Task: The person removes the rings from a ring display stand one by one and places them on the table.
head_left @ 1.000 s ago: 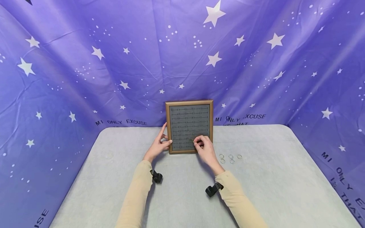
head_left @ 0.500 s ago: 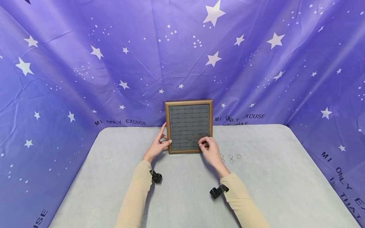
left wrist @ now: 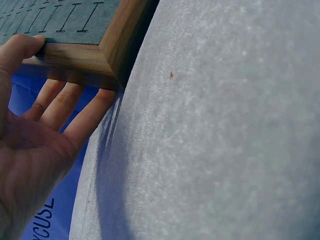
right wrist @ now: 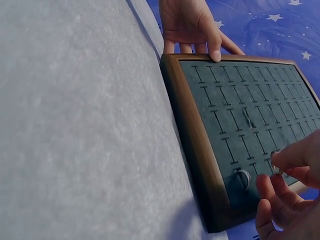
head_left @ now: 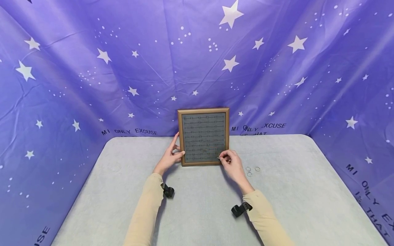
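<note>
A wooden-framed ring display board with rows of slits in a dark padded panel stands tilted up at the back of the table. My left hand grips its left side, thumb on the front of the frame and other fingers behind, as the left wrist view shows. My right hand, at the board's lower right, pinches a small ring against the panel. Beside those fingers, a silvery ring sits upright in the end slit of the bottom row. One slit nearer the middle gapes wider than the others.
Several loose rings lie on the pale table right of the board, among them one ring farthest right; my right hand covers part of that group. A purple star-printed curtain hangs right behind the board.
My right hand has moved right and slightly down along the board's lower rows, now hiding two of the loose rings. My left hand keeps its grip on the frame.
</note>
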{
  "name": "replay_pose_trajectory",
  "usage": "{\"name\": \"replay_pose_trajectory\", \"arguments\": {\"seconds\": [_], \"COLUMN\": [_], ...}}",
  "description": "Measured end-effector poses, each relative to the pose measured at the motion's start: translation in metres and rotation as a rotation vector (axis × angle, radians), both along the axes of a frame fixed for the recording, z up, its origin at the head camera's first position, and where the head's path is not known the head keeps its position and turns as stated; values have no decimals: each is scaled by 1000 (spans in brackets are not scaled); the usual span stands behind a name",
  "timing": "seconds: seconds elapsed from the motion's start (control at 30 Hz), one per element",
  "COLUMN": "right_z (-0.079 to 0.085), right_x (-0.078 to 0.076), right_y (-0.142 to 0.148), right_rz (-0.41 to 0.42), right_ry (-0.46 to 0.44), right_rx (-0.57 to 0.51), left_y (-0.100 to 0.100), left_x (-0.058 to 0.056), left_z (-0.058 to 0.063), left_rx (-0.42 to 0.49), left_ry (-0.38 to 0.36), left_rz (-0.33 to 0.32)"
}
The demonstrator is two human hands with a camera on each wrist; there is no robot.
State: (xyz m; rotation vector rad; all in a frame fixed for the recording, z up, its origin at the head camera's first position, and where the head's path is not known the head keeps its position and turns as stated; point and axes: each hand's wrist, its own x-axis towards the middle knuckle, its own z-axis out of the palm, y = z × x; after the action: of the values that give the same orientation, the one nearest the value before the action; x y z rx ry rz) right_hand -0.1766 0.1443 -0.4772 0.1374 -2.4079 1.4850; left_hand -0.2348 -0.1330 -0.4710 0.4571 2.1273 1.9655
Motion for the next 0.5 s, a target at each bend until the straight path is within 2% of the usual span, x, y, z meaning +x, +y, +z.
{"name": "replay_pose_trajectory", "arguments": {"seconds": [0.5], "right_z": [-11], "right_x": [11], "right_y": [17], "right_rz": [-17], "right_ry": [-12], "right_rx": [39], "left_y": [-1], "left_x": [-1], "left_z": [-1], "left_rx": [1], "left_ry": [-2], "left_rz": [-2]}}
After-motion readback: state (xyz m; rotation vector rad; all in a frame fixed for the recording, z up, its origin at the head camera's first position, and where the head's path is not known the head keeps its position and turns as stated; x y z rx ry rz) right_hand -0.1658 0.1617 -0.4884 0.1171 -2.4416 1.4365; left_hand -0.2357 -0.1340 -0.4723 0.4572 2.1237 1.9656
